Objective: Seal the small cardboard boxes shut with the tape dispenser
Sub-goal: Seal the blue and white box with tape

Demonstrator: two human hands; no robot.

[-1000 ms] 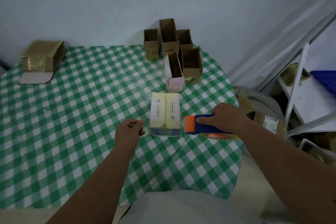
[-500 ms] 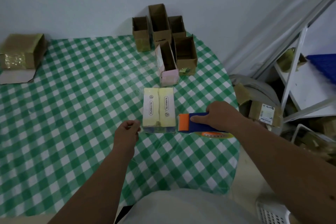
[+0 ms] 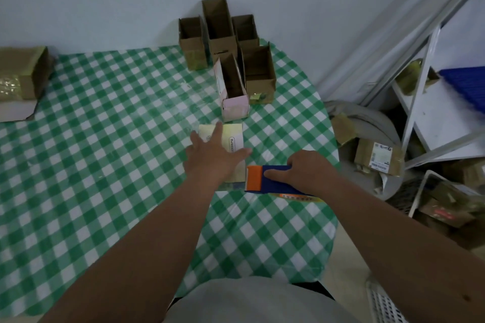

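Pressing the yellow box (image 3: 228, 136) flat on the checked table (image 3: 105, 139)
Left hand (image 3: 214, 156) spread open on its top — right hand (image 3: 305, 172) grips the tape dispenser (image 3: 267, 179) just beside it

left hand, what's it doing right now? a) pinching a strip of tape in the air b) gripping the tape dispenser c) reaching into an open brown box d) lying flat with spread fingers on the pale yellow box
d: the left hand lies on top of the pale yellow box with its fingers straight and spread, while the right hand holds the tape dispenser at the box's near right corner.
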